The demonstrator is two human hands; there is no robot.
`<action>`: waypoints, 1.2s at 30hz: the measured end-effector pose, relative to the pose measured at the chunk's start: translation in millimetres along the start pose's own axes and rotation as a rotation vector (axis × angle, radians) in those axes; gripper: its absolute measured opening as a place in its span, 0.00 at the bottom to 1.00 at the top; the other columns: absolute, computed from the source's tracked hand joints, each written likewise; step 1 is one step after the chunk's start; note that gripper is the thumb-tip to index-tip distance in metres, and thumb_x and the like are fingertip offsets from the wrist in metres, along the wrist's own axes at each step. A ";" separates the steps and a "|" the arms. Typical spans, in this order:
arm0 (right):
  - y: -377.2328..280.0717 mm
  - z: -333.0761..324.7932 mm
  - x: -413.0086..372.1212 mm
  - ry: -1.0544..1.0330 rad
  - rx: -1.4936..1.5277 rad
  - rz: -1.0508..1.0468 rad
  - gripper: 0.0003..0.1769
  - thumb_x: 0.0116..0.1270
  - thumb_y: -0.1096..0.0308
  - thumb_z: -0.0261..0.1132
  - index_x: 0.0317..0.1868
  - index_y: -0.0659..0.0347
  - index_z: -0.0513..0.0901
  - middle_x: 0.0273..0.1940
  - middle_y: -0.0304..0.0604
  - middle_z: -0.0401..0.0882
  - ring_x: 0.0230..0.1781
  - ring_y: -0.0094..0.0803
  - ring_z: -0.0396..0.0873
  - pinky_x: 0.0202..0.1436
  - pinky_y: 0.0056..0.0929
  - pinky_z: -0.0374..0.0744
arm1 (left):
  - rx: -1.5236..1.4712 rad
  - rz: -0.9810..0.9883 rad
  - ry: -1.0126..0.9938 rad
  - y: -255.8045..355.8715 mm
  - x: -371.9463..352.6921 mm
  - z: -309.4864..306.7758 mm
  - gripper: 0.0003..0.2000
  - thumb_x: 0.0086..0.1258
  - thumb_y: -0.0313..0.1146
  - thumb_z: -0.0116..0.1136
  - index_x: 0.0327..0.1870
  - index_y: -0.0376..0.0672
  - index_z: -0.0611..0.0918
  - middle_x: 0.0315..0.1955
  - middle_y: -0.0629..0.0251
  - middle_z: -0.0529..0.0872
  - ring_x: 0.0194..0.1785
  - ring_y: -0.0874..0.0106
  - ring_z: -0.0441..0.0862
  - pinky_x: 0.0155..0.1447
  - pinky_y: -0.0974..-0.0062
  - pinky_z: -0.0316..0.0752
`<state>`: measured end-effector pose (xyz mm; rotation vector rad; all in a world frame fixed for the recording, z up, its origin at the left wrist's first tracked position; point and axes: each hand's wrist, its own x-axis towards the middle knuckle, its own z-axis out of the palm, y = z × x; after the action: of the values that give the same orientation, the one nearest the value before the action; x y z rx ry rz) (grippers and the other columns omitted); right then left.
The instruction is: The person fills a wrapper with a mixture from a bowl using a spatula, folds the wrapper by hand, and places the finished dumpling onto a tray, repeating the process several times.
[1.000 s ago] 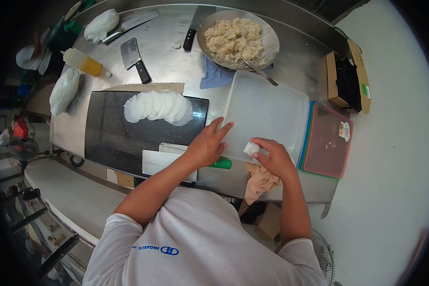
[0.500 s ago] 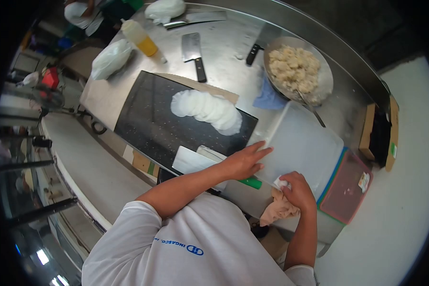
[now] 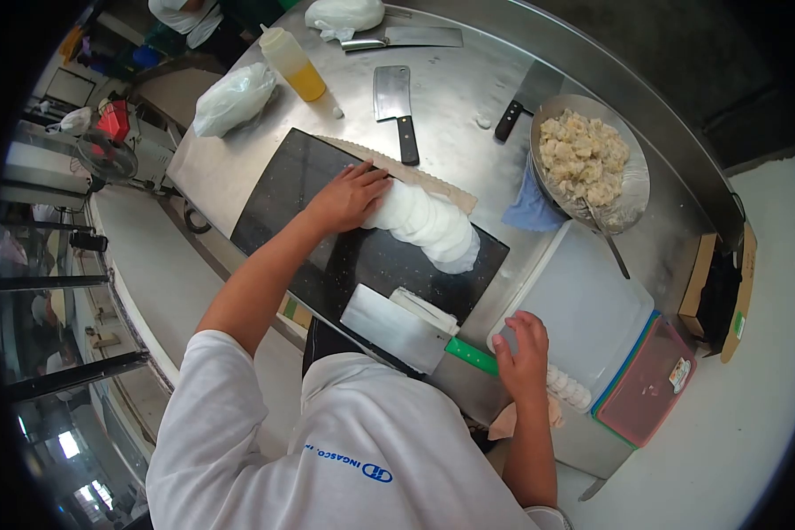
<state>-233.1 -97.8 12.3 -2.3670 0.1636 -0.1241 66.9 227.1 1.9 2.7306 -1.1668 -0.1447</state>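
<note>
The one camera sat on the person's head, looking forward and steeply down past the white T-shirt [image 3: 362, 450], with the left hand [image 3: 349, 196] and right hand [image 3: 523, 358] fairly near. Its wide, dark-cornered view slanted across the stainless-steel table [image 3: 455, 110], reaching the raised far rim [image 3: 608, 74].

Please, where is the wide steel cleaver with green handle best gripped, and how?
Probably the green handle, from the person's right: it projects past the speckled black slab toward the right hand, with the wide steel blade flat-side up.
</note>
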 end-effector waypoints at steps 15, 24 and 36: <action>-34.5 -3.7 27.5 0.019 0.007 -0.014 0.15 0.62 0.69 0.72 0.49 0.61 0.84 0.59 0.49 0.78 0.60 0.50 0.75 0.66 0.47 0.71 | -0.188 0.155 0.039 -16.3 29.5 -16.0 0.10 0.61 0.22 0.64 0.45 0.37 0.86 0.46 0.56 0.85 0.54 0.53 0.82 0.59 0.59 0.78; -57.2 12.3 66.4 -0.046 0.024 -0.197 0.14 0.61 0.69 0.74 0.47 0.60 0.85 0.56 0.46 0.81 0.58 0.47 0.77 0.65 0.45 0.72 | -0.128 0.201 0.163 -10.0 24.6 -2.1 0.10 0.64 0.26 0.65 0.47 0.40 0.87 0.51 0.60 0.86 0.59 0.58 0.81 0.67 0.62 0.75; -49.8 11.7 51.7 -0.064 -0.001 -0.105 0.13 0.63 0.68 0.73 0.47 0.60 0.86 0.56 0.47 0.81 0.58 0.47 0.77 0.65 0.45 0.71 | -0.138 0.198 0.132 -17.3 33.1 -2.5 0.07 0.68 0.30 0.64 0.43 0.40 0.87 0.50 0.63 0.87 0.59 0.59 0.81 0.66 0.61 0.74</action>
<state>-176.3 -62.3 40.8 -2.3779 0.0089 -0.0979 102.4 215.2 0.3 2.4491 -1.3273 -0.0187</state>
